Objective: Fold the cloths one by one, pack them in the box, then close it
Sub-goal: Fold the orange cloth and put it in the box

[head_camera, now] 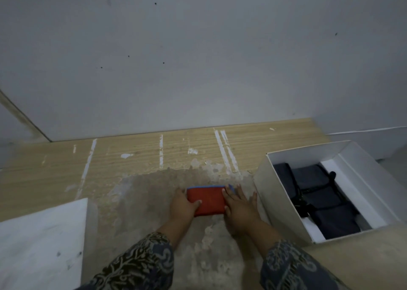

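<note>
A red cloth with a blue edge [208,198], folded into a small rectangle, lies on the worn wooden table. My left hand [184,205] grips its left end, thumb on top. My right hand [239,206] presses on its right end with fingers spread flat. To the right stands an open white box [263,180] with several dark folded cloths [319,199] packed inside it.
The white box lid [41,239] lies at the front left of the table [132,157]. A grey wall rises right behind the table. The table's right edge runs just past the box.
</note>
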A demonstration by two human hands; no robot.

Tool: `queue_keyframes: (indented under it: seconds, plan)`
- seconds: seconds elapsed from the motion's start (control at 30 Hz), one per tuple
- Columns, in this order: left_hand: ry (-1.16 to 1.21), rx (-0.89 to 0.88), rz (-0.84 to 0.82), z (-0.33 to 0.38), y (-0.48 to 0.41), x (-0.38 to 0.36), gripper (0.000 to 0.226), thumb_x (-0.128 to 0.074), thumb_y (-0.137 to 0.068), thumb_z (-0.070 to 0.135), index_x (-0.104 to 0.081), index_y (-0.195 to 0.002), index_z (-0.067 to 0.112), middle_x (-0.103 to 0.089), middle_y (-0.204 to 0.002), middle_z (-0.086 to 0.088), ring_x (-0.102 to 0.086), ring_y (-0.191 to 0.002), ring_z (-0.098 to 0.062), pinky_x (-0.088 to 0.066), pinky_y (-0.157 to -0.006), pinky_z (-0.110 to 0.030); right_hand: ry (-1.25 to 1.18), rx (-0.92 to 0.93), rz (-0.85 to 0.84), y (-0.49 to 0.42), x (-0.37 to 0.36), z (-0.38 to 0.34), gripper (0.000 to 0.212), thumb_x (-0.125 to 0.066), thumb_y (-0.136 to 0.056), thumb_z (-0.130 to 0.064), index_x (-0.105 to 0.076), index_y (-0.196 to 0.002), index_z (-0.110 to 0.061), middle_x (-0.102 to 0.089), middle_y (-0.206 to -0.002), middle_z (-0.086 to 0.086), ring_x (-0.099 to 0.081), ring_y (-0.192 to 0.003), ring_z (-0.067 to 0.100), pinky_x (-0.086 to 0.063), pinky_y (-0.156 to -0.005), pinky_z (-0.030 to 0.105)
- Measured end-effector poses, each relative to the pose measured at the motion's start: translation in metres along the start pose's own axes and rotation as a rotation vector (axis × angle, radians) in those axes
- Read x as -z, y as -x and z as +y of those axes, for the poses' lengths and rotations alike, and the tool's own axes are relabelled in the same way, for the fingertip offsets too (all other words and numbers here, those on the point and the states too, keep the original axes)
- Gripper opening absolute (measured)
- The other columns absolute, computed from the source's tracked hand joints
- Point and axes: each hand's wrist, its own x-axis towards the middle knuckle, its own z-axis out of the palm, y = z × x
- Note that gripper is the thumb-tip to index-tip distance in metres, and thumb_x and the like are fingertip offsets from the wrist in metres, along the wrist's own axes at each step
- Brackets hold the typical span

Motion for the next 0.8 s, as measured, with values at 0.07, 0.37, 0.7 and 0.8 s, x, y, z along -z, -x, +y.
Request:
queue_keyframes:
  seconds: [0.07, 0.37, 0.7, 0.8]
  plan:
    - [0.058, 0.038, -0.071, 0.009, -0.001, 0.002, 0.053, -0.076, -0.07, 0.004, -0.05, -0.116, -0.004, -0.063, -0.115, -0.022, -0.062, -0.105, -0.032, -0.05, -0.085, -0.034, -0.168, 0.005, -0.042, -0.001, 0.02, -0.006, 0.061, -0.037, -0.095, -0.023, -0.006, -0.147, -0.025, 0.002, -0.158, -0.001, 0.012, -0.144, 0.026, 0.001, -0.112, 0.061]
    - [0.105, -0.523, -0.437, 0.099, 0.031, 0.056, 0.03, -0.064, -0.072, -0.007, -0.066, -0.096, 0.01, -0.064, -0.088, -0.004, -0.062, -0.069, 0.007, -0.051, -0.067, -0.009, -0.64, 0.228, 0.04, 0.028, 0.106, -0.002, 0.062, -0.071, -0.079, -0.018, -0.042, -0.134, -0.014, -0.034, -0.147, 0.008, -0.027, -0.139, 0.025, -0.035, -0.107, 0.03]
    - [0.477, -0.398, -0.367, 0.2, 0.071, 0.005, 0.048, -0.071, -0.079, 0.011, -0.051, -0.122, 0.012, -0.065, -0.116, -0.011, -0.064, -0.102, -0.02, -0.055, -0.083, -0.028, -1.246, 0.284, 0.284, 0.068, 0.181, 0.071, 0.03, -0.071, -0.078, -0.01, -0.062, -0.105, -0.02, -0.069, -0.098, 0.006, -0.067, -0.091, 0.023, -0.057, -0.078, 0.033]
    - [0.344, -0.276, -0.472, 0.211, 0.079, -0.042, 0.046, -0.074, -0.077, 0.024, -0.055, -0.115, 0.007, -0.067, -0.116, -0.017, -0.067, -0.103, -0.028, -0.055, -0.086, -0.036, -1.466, 0.185, 0.336, 0.078, 0.191, 0.118, 0.037, -0.067, -0.079, -0.004, -0.057, -0.112, -0.017, -0.068, -0.093, 0.007, -0.067, -0.08, 0.021, -0.056, -0.063, 0.027]
